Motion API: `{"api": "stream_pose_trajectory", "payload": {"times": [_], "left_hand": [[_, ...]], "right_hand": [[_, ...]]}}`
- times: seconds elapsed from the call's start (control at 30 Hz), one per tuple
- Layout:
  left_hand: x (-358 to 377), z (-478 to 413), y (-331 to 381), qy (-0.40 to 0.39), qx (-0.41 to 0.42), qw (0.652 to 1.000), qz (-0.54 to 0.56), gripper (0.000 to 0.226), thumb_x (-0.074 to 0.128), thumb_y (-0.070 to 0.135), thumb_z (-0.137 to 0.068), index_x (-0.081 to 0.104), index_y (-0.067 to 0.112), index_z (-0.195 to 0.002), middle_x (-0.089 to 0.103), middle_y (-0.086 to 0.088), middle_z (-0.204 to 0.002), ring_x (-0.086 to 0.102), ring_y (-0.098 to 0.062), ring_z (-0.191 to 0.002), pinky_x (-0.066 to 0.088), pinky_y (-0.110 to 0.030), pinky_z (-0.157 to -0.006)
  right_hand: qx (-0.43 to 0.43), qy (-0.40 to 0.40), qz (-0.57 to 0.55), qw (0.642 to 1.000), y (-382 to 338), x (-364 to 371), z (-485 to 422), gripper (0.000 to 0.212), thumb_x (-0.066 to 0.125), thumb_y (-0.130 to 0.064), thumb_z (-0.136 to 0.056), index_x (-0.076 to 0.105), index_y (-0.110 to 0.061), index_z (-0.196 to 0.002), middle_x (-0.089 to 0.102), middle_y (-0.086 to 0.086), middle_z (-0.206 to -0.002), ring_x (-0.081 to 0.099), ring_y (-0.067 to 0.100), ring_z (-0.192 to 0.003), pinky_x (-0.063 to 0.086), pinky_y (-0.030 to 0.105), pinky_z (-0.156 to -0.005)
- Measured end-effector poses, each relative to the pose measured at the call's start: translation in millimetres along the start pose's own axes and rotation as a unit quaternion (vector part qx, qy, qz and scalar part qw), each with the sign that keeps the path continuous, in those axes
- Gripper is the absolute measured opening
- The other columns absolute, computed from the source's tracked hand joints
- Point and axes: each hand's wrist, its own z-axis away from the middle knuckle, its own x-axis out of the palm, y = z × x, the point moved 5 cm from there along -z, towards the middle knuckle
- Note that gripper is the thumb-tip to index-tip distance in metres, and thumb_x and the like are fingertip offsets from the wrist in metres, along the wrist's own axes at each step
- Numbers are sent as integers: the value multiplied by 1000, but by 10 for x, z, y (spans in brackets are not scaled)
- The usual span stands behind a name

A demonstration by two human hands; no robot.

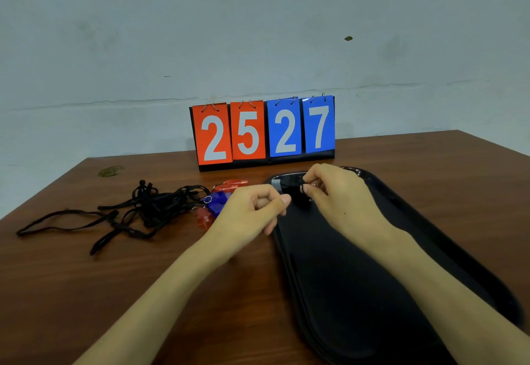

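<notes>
A small black whistle [291, 189] with a grey mouthpiece is held over the far end of a black oval tray [358, 278]. My right hand [338, 195] pinches it, with a black cord looped round a fingertip. My left hand [255, 210] is curled, its thumb and fingers pinching at the whistle's left end. To the left on the table lie red whistles [231, 185] and a blue whistle [215, 204] on a tangle of black lanyards [137, 210].
A flip scoreboard [263, 132] showing 25 in red and 27 in blue stands at the back of the brown wooden table [86, 293], against a grey wall. A worn patch [110, 171] marks the table's far left edge.
</notes>
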Motion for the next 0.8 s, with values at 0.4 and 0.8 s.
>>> {"api": "stream_pose_trajectory", "payload": {"times": [0.4, 0.8], "left_hand": [[-227, -39, 12, 53, 3, 998, -19, 30, 58, 30, -88, 61, 8, -66, 48, 5, -40, 42, -2, -36, 45, -14, -47], [-212, -59, -73, 23, -91, 994, 53, 43, 46, 34, -94, 55, 7, -61, 41, 3, -37, 32, -6, -29, 26, -15, -33]], "right_hand": [[-101, -181, -95, 974, -158, 144, 73, 8, 62, -14, -87, 64, -22, -88, 58, -15, -81, 56, 0, -79, 44, 11, -72], [-54, -216, -315, 922, -247, 23, 50, 15, 60, -5, -87, 65, -18, -84, 65, -6, -75, 62, 5, -71, 53, 20, -70]]}}
